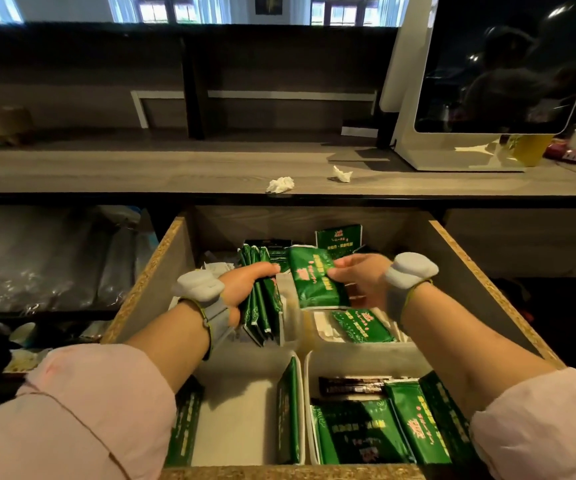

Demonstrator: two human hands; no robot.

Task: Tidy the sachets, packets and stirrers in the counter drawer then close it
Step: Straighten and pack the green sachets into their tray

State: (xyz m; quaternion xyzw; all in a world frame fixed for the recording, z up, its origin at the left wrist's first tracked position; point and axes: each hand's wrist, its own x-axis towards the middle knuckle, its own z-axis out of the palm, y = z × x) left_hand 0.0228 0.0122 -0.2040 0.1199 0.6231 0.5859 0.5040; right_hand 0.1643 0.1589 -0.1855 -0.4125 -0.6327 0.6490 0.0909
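Note:
The counter drawer (480, 282) stands pulled open below me, with white divider trays (300, 382) inside. My left hand (245, 289) is closed around a stack of green packets (262, 299) held on edge in the far left tray. A single green packet (314, 282) is pinched in my right hand (359, 275) beside that stack. More green packets (362, 327) lie flat in the far right tray, and others (400, 431) fill the near right tray along with dark brown sachets (352, 384). One green packet (288, 410) stands on edge in the near left tray. No stirrers are visible.
The grey wooden counter (141, 171) above the drawer carries two crumpled tissues (280, 184), (342, 174). A white screen terminal (487, 81) stands at the right. An open shelf with clear plastic wrap (37, 261) lies left of the drawer.

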